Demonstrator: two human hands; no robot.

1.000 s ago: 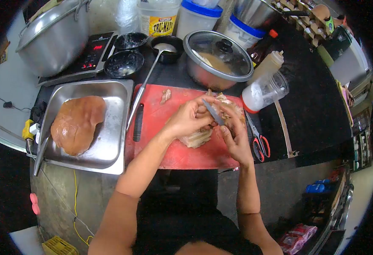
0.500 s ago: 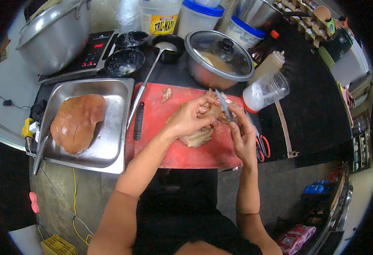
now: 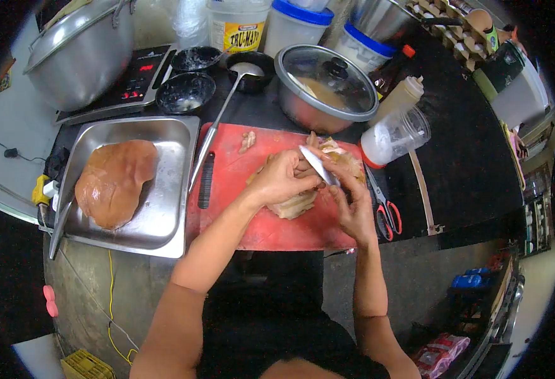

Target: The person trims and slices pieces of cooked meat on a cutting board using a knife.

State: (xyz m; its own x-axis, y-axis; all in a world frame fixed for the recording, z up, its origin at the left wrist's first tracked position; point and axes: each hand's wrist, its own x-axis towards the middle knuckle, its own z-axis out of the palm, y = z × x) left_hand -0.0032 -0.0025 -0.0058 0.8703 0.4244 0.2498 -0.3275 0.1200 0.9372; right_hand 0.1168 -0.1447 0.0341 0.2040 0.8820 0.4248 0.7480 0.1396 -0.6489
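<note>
- steel tray (image 3: 164, 218) at the left of the bench (image 3: 461, 170), with a smooth tan slab (image 3: 116, 183) lying flat inside it.
- ladle (image 3: 213, 134) leaning from a black bowl (image 3: 266, 81), its handle coming down between tray and board.
- red cutting board (image 3: 258, 234) beside that, a small scrap (image 3: 247, 142) near its far edge.
- left hand (image 3: 274, 180) over the board, fingers bunched narrow by the knife; i cannot tell what they pinch.
- layered pale meat (image 3: 293, 205) on the board, partly under the left hand; more pieces (image 3: 344, 158) lie beyond the right hand.
- right hand (image 3: 356, 215) closed on a small knife (image 3: 317, 165), blade slanting toward the left fingers. the step in hand looks like close trimming; another stroke would call for a steady pinch and fingertips off the edge.
- scissors (image 3: 387, 211) just right of the board.
</note>
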